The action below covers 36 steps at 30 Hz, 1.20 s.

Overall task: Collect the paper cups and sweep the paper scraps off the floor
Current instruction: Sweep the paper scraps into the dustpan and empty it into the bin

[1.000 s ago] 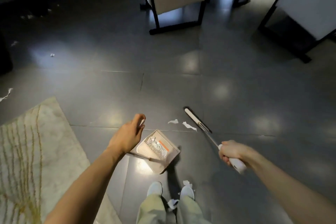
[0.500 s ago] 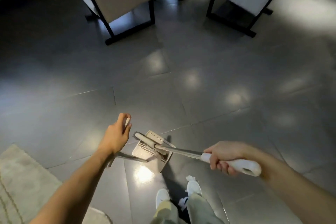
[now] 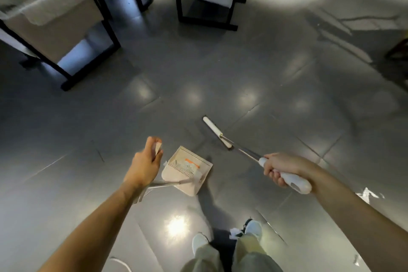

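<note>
grey glossy tiles make up the floor (image 3: 220, 77) under inspection. your right hand (image 3: 284, 168) has its fingers (image 3: 274, 178) clamped round the white grip of the broom (image 3: 295, 183). the metal shaft runs forward and left to the narrow broom head (image 3: 216, 131), which rests on the floor just beyond the dustpan (image 3: 187, 187).

your left hand (image 3: 144, 165) hangs above the floor, just left of the dustpan. its fingers are curled together round a small pale piece (image 3: 158, 148); whether that piece belongs to the dustpan cannot be told. the dustpan's thin handle runs from its near edge back under your left wrist.

paper scraps (image 3: 187, 164) lie inside the dustpan, beside an orange mark. a further scrap (image 3: 366, 194) lies on the floor to the right of your right forearm, and another sits between your shoes (image 3: 199, 242). chairs (image 3: 50, 20) with black frames stand at the far side, well apart from the tools.
</note>
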{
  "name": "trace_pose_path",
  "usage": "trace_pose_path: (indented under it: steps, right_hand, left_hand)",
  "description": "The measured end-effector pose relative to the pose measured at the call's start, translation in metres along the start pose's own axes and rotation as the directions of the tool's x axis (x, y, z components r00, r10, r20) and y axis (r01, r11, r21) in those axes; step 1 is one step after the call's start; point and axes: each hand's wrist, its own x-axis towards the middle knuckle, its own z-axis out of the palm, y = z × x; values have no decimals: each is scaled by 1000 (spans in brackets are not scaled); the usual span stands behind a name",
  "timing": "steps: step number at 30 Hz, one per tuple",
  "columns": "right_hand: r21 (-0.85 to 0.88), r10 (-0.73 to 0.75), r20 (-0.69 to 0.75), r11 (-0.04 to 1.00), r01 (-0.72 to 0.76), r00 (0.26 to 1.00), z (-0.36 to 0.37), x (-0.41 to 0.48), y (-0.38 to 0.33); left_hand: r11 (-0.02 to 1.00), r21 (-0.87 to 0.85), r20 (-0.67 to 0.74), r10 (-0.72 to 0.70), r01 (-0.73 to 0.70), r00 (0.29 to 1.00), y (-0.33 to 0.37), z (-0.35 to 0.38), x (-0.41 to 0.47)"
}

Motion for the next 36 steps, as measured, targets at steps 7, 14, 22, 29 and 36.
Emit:
trace_pose_path:
  steps: [7,14,22,29,36]
  right_hand:
    - [1,-11,-117,1000,11,993,-51,11,13]
    - [-132,7,-23,991,-10,1000,-44,43,-14]
    - [-496,-74,129,859,129,989,54,67,-37]
    - [-863,42,325,421,279,945,143,51,-41]
    - [-723,260,324,689,61,910,162,29,-46]
  left_hand:
    - [999,11,-75,33,-32,997,29,20,9]
    - [997,28,-154,-72,77,985,9,29,-36]
    - [945,-14,-312,-313,325,897,-52,15,-92]
    - [946,-37,-273,-320,322,907,-85,-13,-64]
    - [963,-52,-211,-269,264,940,-98,-43,-27]
